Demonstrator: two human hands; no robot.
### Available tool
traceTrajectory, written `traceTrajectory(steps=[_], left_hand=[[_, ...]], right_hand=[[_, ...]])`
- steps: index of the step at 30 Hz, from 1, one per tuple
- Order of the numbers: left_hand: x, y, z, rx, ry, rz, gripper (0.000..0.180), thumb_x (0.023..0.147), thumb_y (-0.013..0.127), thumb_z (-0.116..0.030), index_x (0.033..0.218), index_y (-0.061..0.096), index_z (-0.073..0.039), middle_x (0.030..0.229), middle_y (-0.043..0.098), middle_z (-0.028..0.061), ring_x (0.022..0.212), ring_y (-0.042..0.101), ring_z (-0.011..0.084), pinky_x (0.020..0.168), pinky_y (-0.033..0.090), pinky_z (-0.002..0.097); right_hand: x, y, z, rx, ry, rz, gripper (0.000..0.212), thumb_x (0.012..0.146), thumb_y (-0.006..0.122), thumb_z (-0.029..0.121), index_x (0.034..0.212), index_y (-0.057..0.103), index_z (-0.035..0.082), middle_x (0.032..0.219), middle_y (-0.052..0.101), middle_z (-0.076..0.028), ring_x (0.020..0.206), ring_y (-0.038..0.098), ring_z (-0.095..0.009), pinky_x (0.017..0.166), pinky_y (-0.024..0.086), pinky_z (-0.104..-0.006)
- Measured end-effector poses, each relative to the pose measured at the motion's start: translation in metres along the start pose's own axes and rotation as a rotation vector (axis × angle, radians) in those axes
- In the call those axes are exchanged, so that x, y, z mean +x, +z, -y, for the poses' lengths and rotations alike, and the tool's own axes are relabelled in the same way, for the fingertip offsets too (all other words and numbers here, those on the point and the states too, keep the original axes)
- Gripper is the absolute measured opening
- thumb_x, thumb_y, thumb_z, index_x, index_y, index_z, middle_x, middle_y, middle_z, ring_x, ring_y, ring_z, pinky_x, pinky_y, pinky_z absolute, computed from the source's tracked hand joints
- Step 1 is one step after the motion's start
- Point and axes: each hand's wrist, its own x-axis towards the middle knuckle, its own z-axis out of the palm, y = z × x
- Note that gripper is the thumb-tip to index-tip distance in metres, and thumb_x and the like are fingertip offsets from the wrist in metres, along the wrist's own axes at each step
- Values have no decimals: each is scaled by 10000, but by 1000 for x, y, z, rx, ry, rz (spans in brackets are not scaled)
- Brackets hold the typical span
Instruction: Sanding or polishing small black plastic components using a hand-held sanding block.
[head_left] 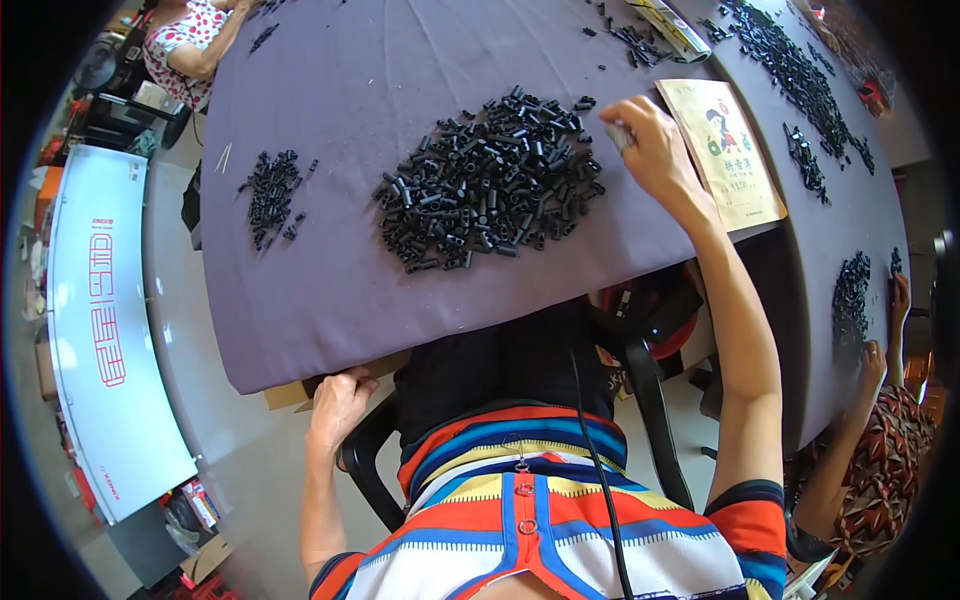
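A large heap of small black tube-like plastic pieces [490, 185] lies in the middle of the purple-grey cloth-covered table [330, 310]. To the right of it is my right hand [655, 155], closed with the fingertips pinched on a small greyish thing [621, 136] whose kind I cannot make out. My left hand [342, 405] is down at the table's front edge, fingers curled in beside a cardboard box edge [288, 396]; what they hold, if anything, is hidden. Left of the large heap sits a smaller pile of black pieces [272, 190].
A tan printed booklet or paper bag [725, 150] lies right of my right hand. Another person's arm [205, 60] reaches in at the far left. At the right table, a second person's hands [875, 365] are beside more black pieces [852, 290]. Two thin sticks [223, 157] lie left.
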Motion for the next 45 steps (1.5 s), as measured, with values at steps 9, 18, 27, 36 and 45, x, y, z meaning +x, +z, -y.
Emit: traceTrajectory(steps=[9,18,27,36,45], left_hand=[[-3,-14,-46,-170,102,86,221,830,638,-192,926,624,6,804,647,194,752,631,361,682,487,424],[16,-23,-96,-242,417,81,204,850,626,-174,945,612,6,851,651,173,750,628,348,674,492,400],[37,-20,-133,-251,673,65,197,843,645,-143,967,597,3,877,644,159,751,627,337,662,500,390],[42,-16,-136,-282,664,18,183,846,641,-136,965,601,-3,873,641,151,752,627,323,665,497,382],[45,-19,-146,-434,626,7,150,843,641,-87,956,626,11,808,645,136,688,636,237,633,496,317]], right_hand=[[37,29,-16,-148,-8,87,279,743,535,-28,969,665,72,955,589,-141,975,556,-339,848,452,-397],[33,25,-18,-8,46,139,232,751,542,-29,946,643,47,917,605,-161,932,574,-355,812,462,-405],[32,24,-21,-21,26,106,155,746,537,-21,896,548,15,905,607,-189,888,581,-376,771,456,-439],[29,25,-15,-24,67,83,222,762,551,-3,977,598,26,927,611,-170,911,586,-357,799,465,-415],[23,11,3,113,160,-56,219,754,569,-39,956,616,31,851,615,-142,781,589,-277,711,468,-357]])
